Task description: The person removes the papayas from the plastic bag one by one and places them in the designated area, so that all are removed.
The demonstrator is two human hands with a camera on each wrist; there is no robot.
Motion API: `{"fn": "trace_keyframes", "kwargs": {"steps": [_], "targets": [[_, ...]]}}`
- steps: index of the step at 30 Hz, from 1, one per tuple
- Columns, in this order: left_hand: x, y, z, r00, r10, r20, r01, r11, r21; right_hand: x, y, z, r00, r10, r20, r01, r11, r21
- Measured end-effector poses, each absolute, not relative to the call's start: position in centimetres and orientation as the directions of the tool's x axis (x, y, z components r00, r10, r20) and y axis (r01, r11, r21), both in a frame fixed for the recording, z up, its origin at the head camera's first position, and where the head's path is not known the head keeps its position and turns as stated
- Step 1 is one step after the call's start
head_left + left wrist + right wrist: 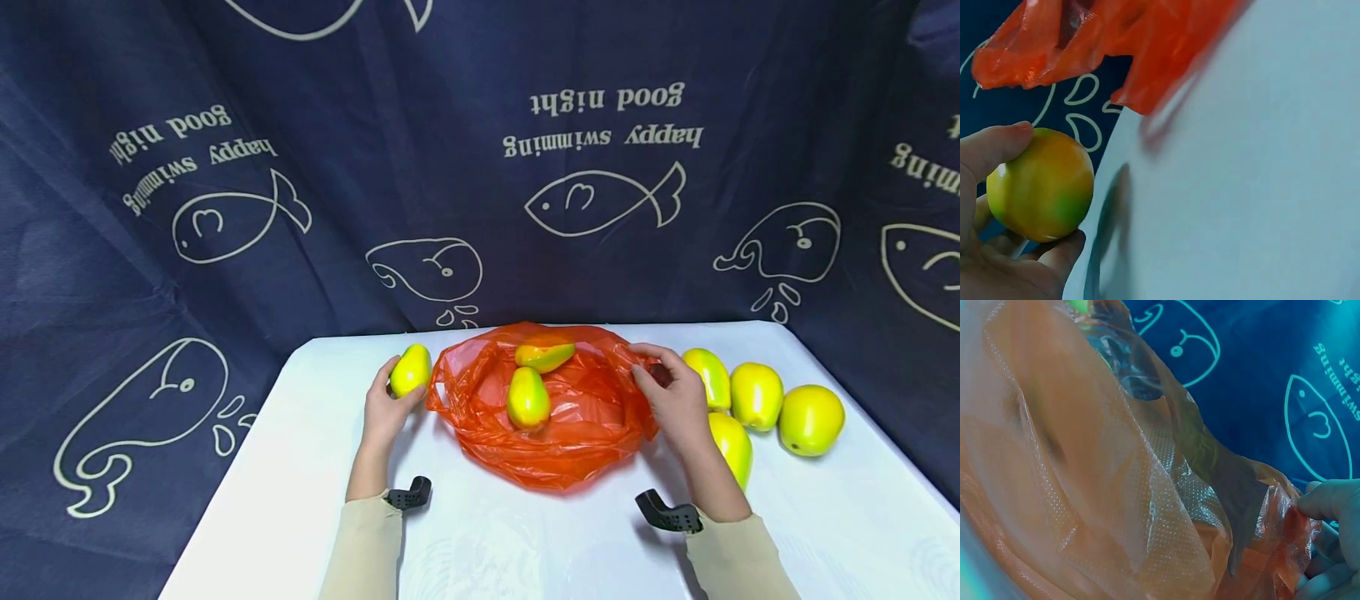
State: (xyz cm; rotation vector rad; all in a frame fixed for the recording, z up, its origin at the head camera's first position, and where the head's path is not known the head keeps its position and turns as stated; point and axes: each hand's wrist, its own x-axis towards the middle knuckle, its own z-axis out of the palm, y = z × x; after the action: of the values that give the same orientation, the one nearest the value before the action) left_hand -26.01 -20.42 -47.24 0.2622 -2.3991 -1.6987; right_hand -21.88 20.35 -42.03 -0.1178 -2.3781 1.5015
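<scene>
A red plastic bag (pixel 577 458) lies spread with its mouth up on the white table. Two yellow-green mangoes sit in it: an upright one (pixel 528 400) and one on its side (pixel 546 357) behind. My left hand (pixel 387 408) holds another mango (pixel 411 371) just left of the bag; in the left wrist view thumb and fingers wrap that mango (pixel 1041 186), its rounded end toward the camera. At the bag's right edge my right hand (pixel 678 400) pinches the rim; the right wrist view shows the thumb (pixel 1329 500) on the crumpled film.
Right of my right hand stand several yellow-green fruits, among them a round one (pixel 812 419) and a taller one (pixel 756 396). The white table (pixel 510 550) ends at a dark blue curtain (pixel 450 167) printed with fish and whales.
</scene>
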Motion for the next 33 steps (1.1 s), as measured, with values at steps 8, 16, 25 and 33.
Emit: {"fn": "trace_keyframes", "kwargs": {"steps": [8, 16, 25, 33], "targets": [[-26.0, -20.5, -48.3, -0.974, -0.224, 0.034, -0.050, 0.357, 0.933, -21.8, 20.3, -42.0, -0.943, 0.241, 0.229, -0.104, 0.442, -0.891], [-26.0, -20.5, -48.4, -0.975, -0.219, 0.022, -0.056, 0.344, 0.937, -21.9, 20.2, -42.2, -0.942, 0.225, 0.247, -0.124, 0.449, -0.885], [-26.1, -20.8, -48.3, -0.980, -0.196, 0.022, -0.037, 0.292, 0.956, -21.8, 20.3, -42.2, -0.945, 0.231, 0.232, -0.104, 0.459, -0.882], [-25.9, -20.8, -47.4, -0.975, -0.221, 0.014, -0.055, 0.301, 0.952, -22.0, 20.3, -42.3, -0.929, 0.243, 0.278, -0.129, 0.493, -0.860]]}}
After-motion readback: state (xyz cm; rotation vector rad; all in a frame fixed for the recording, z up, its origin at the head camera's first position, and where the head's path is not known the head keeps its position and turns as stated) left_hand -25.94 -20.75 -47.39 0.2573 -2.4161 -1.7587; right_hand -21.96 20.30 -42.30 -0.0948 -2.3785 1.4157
